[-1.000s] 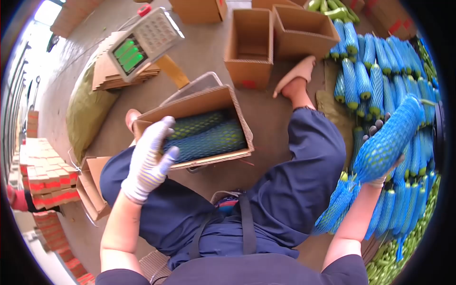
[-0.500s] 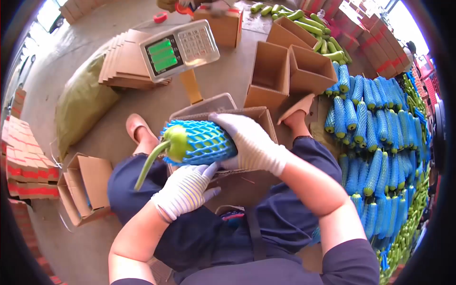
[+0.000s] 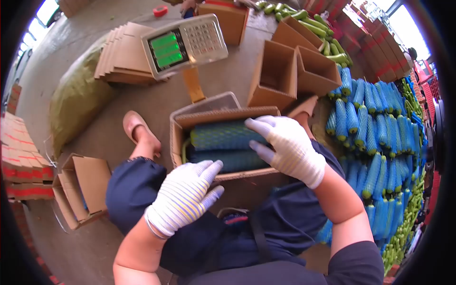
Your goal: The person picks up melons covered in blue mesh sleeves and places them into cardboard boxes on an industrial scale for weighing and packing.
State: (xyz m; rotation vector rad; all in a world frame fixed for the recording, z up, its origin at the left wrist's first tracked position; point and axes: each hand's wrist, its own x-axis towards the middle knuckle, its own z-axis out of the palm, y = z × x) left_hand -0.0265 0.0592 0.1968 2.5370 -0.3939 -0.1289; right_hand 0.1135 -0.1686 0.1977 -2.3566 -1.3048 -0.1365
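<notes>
Inside the packing carton [image 3: 176,142], side by side along its length: two large netted vegetables [image 3: 221,136] in blue mesh, with a green stem [image 3: 185,151] curving by the carton's left wall. Over the carton's right end: the right hand [image 3: 289,148], in a pale striped glove, fingers spread apart from the thumb and bent above the netted vegetables; hard to tell whether touching. At the carton's near left corner: the left hand [image 3: 184,195], gloved alike, fingers half extended toward the near rim, thumb apart, grip loose and empty; contact with the rim unclear.

Just beyond the carton: the scale tray [image 3: 223,101], then the scale display [image 3: 166,50], lit green. Farther off to its left: folded cardboard [image 3: 121,52] beside a greenish sack [image 3: 78,102]. Beyond the carton to the right: open boxes [image 3: 273,71]. Well to its right: rows of blue-meshed produce [image 3: 373,130]. To its left: another box [image 3: 90,183].
</notes>
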